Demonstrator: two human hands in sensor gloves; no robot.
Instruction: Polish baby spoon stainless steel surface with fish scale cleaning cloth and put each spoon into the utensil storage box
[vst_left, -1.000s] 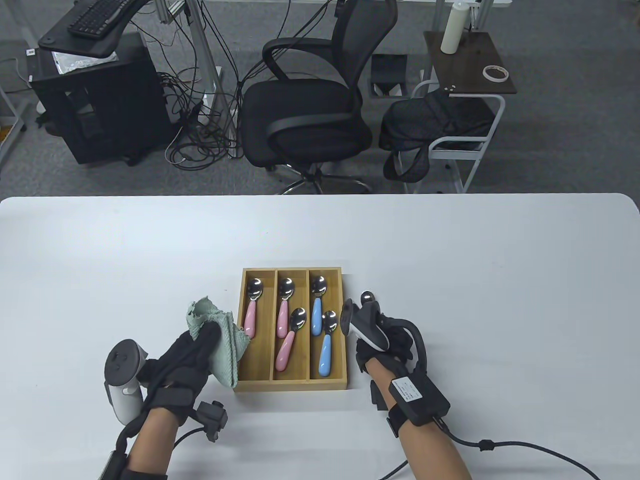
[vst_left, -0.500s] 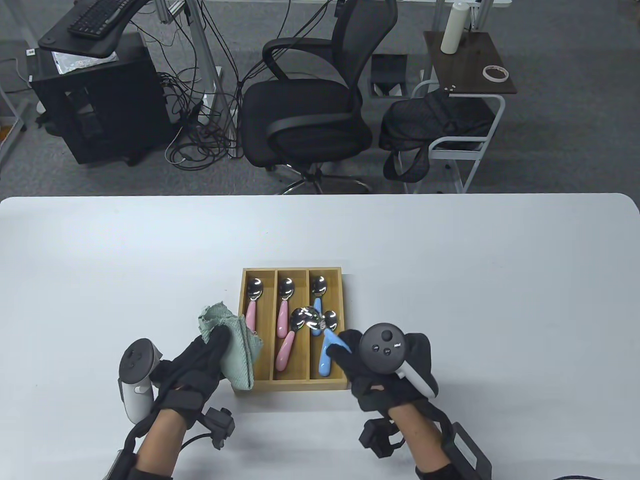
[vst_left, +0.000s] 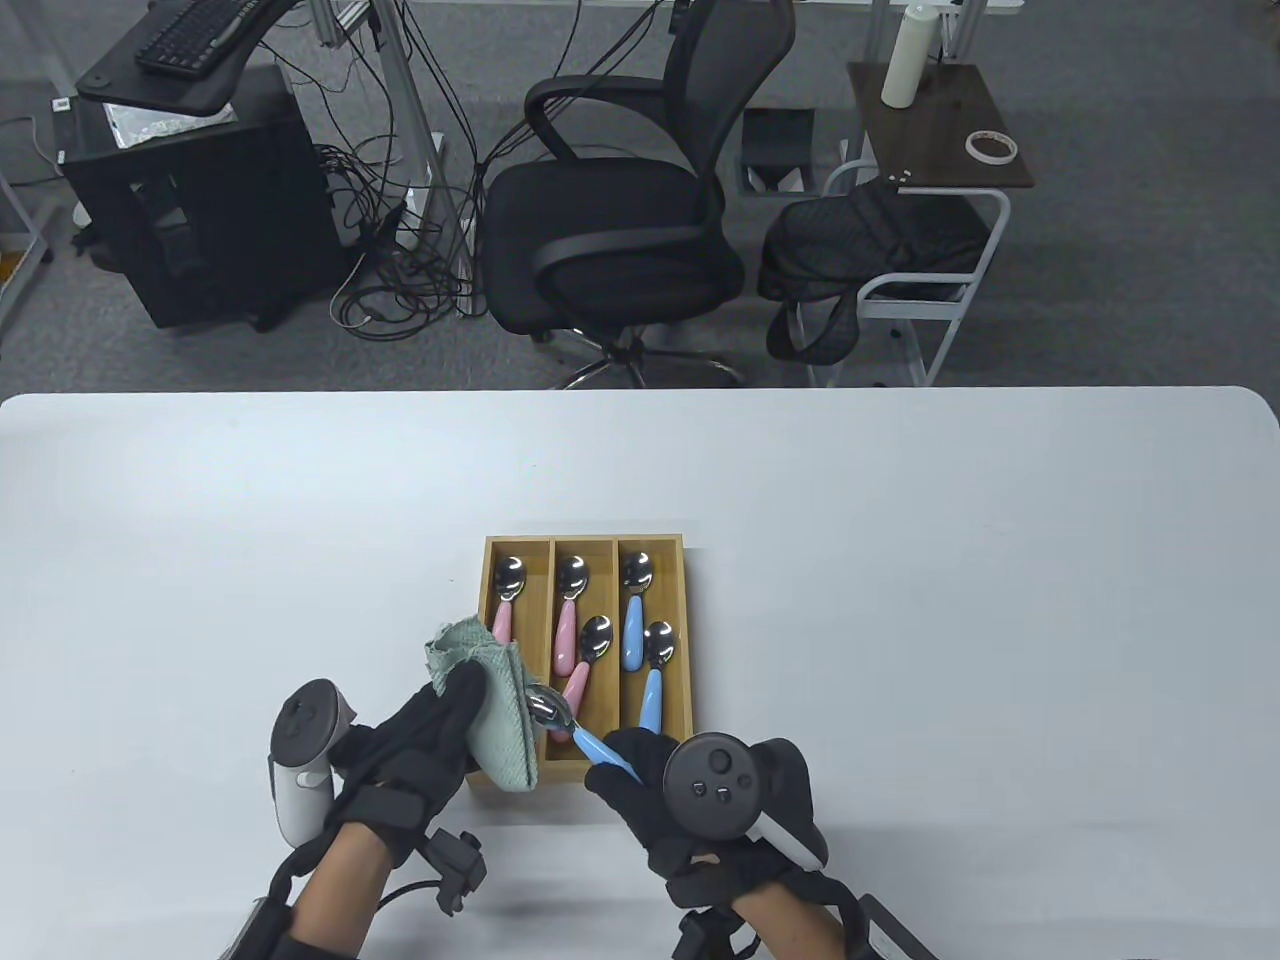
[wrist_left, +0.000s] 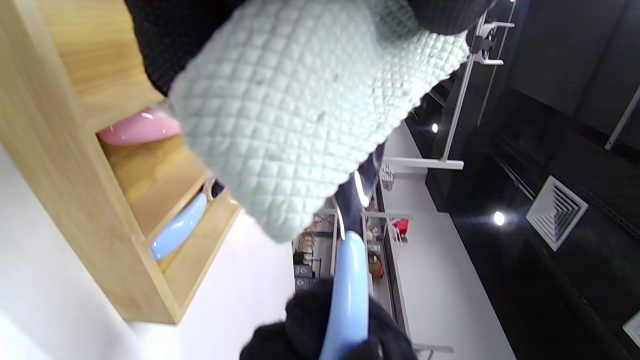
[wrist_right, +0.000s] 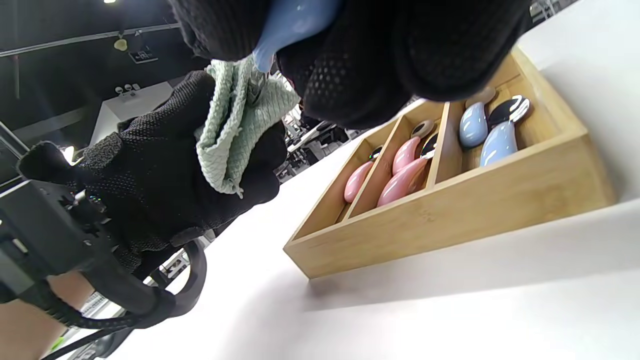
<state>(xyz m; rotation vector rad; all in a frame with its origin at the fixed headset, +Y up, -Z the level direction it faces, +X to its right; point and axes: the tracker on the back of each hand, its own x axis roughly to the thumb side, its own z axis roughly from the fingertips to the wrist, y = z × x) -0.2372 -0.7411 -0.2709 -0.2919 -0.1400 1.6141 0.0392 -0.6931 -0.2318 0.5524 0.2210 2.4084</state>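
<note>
My left hand (vst_left: 425, 735) grips a pale green fish scale cloth (vst_left: 495, 705) over the front left corner of the wooden utensil box (vst_left: 585, 772). My right hand (vst_left: 650, 800) holds a blue-handled baby spoon (vst_left: 590, 742) by its handle, its steel bowl (vst_left: 547, 707) touching the cloth. In the left wrist view the cloth (wrist_left: 300, 115) covers the spoon's bowl and the blue handle (wrist_left: 347, 295) sticks out below. In the box lie three pink-handled spoons (vst_left: 503, 600) and two blue-handled ones (vst_left: 652, 680).
The box (wrist_right: 450, 220) has three long compartments and stands near the table's front middle. White tabletop (vst_left: 950, 600) spreads all round it. Beyond the far edge stand a black office chair (vst_left: 620, 200) and a side table (vst_left: 935, 130).
My right hand has carried the blue spoon left and towards me, from over the box to the cloth. My left hand with the cloth has shifted right to meet it.
</note>
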